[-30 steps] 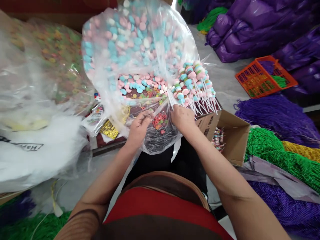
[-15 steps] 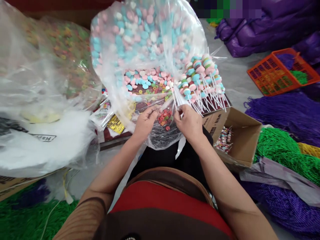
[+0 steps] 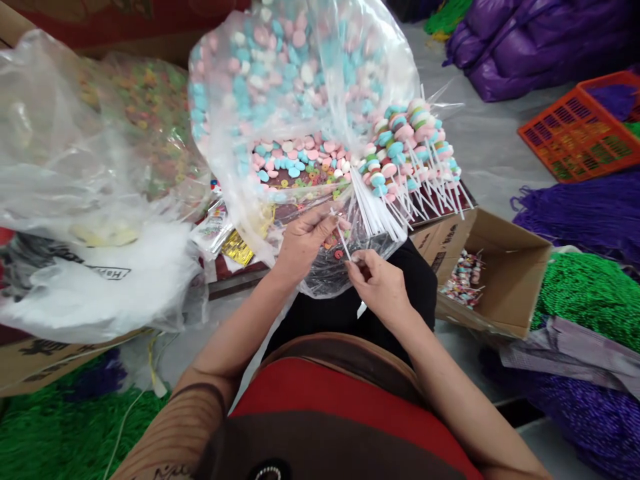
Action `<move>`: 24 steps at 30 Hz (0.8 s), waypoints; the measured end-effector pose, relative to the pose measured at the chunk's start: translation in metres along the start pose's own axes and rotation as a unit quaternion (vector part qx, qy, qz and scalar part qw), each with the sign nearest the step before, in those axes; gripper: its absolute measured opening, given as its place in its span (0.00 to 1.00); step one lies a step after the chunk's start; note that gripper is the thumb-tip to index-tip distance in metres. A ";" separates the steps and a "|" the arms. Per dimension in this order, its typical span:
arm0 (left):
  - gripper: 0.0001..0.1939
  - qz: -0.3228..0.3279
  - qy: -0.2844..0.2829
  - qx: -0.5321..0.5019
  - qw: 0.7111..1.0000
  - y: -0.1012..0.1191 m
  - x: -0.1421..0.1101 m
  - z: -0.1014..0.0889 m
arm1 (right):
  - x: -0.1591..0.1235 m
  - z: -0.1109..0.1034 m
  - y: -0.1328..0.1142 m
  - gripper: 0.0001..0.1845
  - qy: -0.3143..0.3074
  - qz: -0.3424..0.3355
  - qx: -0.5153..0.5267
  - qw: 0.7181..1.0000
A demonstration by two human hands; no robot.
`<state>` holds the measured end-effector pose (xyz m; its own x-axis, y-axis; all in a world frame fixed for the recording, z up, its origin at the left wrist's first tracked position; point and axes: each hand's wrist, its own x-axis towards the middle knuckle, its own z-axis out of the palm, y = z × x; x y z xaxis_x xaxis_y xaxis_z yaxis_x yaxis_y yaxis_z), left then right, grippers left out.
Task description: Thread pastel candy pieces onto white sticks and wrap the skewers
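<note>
A thin white stick (image 3: 344,239) slants between my two hands over a clear plastic sheet. My right hand (image 3: 379,283) pinches its lower end between thumb and fingertips. At the upper end, the fingers of my left hand (image 3: 305,241) are closed around the stick; whether a small candy is also in them I cannot make out. Red ring candies (image 3: 332,245) lie just below and behind the fingers. To the right fans a bundle of loose white sticks (image 3: 373,210). Beyond it are piled skewers of pink, blue and white candies (image 3: 407,143).
A big clear bag of pastel candies (image 3: 295,67) stands open behind, some spilled (image 3: 295,160) at its mouth. Bags of coloured rings (image 3: 145,120) are at left. A cardboard box (image 3: 510,280) with wrapped skewers sits right, near an orange crate (image 3: 565,140) and green strands (image 3: 580,293).
My right hand has come away from the stick bundle with a single stick and moved slightly down. My left hand has closed near its upper end. The view has shifted a little.
</note>
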<state>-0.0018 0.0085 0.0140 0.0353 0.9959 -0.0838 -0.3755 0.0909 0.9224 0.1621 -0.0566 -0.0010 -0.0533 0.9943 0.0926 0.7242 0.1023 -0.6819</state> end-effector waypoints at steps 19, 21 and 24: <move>0.06 0.115 0.000 0.503 0.857 0.041 0.095 -0.041 | -0.005 -0.012 0.000 0.17 -0.028 0.144 0.353 0.924; 0.11 0.114 0.024 0.598 0.793 0.042 0.130 -0.055 | -0.007 -0.012 0.001 0.17 -0.025 0.149 0.356 0.922; 0.09 0.079 0.004 0.691 0.719 0.032 0.161 -0.069 | -0.009 -0.010 0.001 0.18 -0.030 0.153 0.355 0.922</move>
<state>-0.0718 0.1715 0.0041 0.0854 0.9942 0.0661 0.9039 -0.1052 0.4147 0.1704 -0.0661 0.0046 0.0256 0.9775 -0.2094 0.0811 -0.2108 -0.9742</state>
